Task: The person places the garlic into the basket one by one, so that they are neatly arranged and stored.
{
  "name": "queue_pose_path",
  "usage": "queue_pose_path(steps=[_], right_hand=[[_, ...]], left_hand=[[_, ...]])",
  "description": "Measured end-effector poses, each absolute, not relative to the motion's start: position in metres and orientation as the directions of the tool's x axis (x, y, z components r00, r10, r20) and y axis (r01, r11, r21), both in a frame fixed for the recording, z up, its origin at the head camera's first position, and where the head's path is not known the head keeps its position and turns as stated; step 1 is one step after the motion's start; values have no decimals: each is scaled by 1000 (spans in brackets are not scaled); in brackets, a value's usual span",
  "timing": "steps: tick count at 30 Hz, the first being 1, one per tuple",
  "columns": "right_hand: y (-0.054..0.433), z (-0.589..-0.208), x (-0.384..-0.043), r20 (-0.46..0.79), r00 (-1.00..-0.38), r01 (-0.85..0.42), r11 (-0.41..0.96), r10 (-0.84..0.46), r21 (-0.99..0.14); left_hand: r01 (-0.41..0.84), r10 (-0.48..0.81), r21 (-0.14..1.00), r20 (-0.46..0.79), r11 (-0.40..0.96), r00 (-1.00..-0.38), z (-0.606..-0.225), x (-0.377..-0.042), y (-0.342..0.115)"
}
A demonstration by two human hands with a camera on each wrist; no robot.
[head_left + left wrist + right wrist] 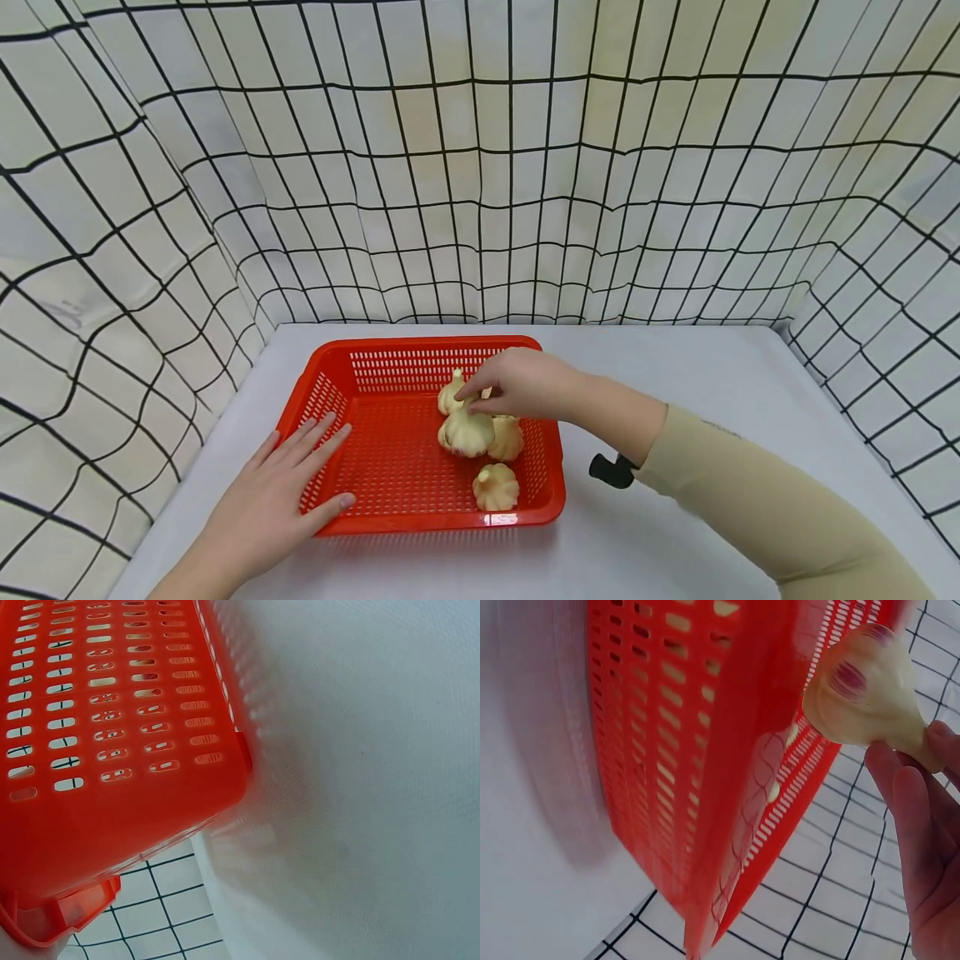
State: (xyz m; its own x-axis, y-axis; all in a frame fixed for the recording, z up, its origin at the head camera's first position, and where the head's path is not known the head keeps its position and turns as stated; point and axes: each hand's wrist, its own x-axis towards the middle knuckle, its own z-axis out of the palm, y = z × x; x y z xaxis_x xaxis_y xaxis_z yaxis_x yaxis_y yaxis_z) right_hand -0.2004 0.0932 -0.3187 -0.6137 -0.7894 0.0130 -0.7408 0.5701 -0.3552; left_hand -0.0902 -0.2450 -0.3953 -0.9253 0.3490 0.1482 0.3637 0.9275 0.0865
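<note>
A red perforated plastic basket (397, 523) stands on the white table with several garlic bulbs in its right half. My right hand (528, 383) reaches over the basket's right side and pinches a garlic bulb (862, 686) by its stem; purple patches show on its skin. In the head view that bulb (470, 433) overlaps the others. Another garlic bulb (497, 487) lies apart in the near right corner. My left hand (272, 492) rests over the basket's left rim with its fingers straight and spread. Only a sliver of it shows in the left wrist view.
A white-backed wall of black grid netting (480, 183) encloses the table at the back and sides. White table surface (675, 358) extends to the basket's right. A black wrist camera (611, 472) hangs under my right wrist.
</note>
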Motion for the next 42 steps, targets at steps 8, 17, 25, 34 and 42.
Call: queue_pose_path(steps=[8,17,25,34,42], right_hand=[[71,-327,-196,-51,-523,-804,513,-851,-302],[61,-335,-194,-112,-491,-817,501,-864,-285],[53,-345,-194,-142,-485,-817,505,-863,-279],[48,-348,-189,-201,-487,-816,525,-850,-244],[52,-355,-192,-216,-463,-848,500,-860,-175]], left_hand=[[357,343,91,140,930,-929,-396,-91,-245],[351,337,99,131,931,-932,-395,-91,-244],[358,343,95,144,929,-928,-396,-91,-244],[361,346,94,143,928,-927,-396,-92,-244],[353,339,102,133,930,-931,-394,-91,-244]])
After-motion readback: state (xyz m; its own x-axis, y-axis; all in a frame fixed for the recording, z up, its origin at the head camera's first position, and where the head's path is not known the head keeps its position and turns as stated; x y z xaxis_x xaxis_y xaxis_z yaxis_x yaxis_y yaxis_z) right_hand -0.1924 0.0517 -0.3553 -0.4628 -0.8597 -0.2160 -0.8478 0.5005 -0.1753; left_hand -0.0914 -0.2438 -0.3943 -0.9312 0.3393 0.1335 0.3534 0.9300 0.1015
